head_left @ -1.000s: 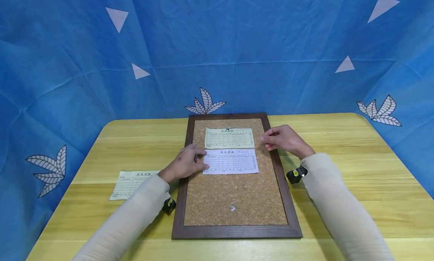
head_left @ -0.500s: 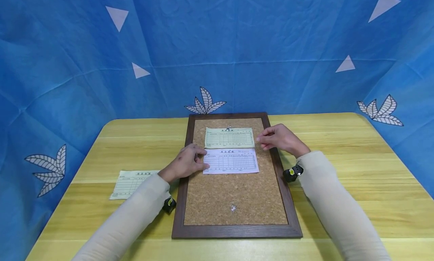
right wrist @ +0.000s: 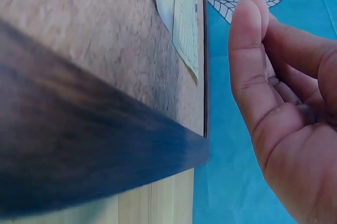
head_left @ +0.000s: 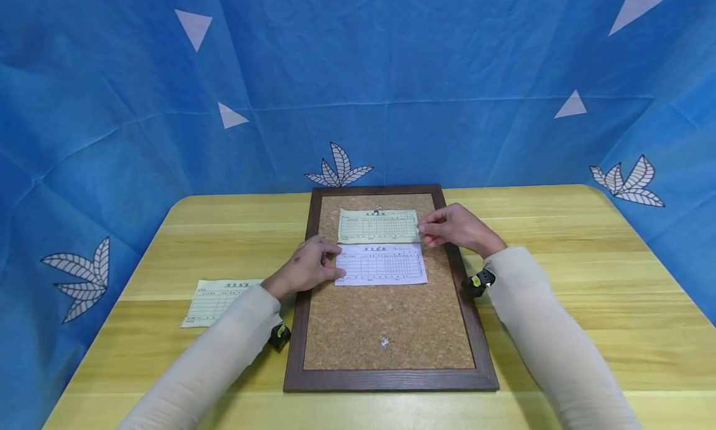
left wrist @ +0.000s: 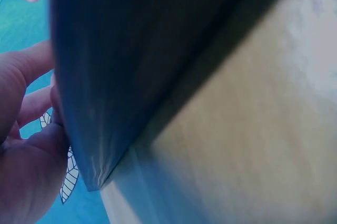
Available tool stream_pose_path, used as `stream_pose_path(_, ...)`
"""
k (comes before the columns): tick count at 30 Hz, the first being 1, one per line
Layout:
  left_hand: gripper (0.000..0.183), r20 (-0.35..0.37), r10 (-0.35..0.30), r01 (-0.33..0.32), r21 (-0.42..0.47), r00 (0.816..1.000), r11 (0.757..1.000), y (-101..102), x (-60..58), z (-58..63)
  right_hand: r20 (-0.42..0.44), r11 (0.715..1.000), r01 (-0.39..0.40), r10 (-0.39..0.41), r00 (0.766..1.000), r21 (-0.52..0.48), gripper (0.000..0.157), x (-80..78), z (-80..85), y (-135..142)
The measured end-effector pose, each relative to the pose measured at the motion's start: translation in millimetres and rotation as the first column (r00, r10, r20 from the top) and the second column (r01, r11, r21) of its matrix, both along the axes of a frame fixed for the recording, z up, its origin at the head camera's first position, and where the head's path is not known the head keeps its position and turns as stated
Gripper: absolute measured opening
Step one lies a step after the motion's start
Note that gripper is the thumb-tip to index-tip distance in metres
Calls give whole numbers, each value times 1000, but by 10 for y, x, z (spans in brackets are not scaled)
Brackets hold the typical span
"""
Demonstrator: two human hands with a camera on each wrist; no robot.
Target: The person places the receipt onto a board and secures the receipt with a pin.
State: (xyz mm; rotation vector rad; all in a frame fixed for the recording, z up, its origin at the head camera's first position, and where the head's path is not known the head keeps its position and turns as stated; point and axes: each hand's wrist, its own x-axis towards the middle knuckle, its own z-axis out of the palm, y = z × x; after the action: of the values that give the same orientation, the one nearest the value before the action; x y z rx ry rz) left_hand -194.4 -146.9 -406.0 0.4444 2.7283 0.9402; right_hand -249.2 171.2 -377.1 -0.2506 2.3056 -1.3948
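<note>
A framed corkboard lies on the table. On it, a light green receipt slip sits above a white receipt slip. A small dark and clear pin shows at the green slip's top edge. My left hand reaches over the frame's left side, thumb and fingertips pressing the white slip's left edge. My right hand is at the green slip's right edge. In the right wrist view, the right hand's thumb and fingertip meet in a pinch; a small pale thing shows there in the head view, mostly hidden.
Another green slip lies on the wooden table left of the board, partly behind the left sleeve. A small whitish cluster sits low on the cork. Blue cloth hangs behind the table.
My right hand has moved left, from over the frame's right side to the green slip's right edge, still pinching. The left hand and both slips on the board have stayed put.
</note>
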Motion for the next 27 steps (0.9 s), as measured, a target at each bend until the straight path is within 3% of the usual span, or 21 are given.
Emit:
stream_pose_path(10, 52, 1, -25, 25, -27, 1000, 999, 23, -37, 37, 5, 1000, 9, -9, 1000, 10, 28, -12, 25, -86)
stream_pose_path(27, 52, 30, -6, 7, -40, 1000, 999, 25, -27, 68, -11, 1000, -19, 18, 1000, -12, 27, -6, 36, -251)
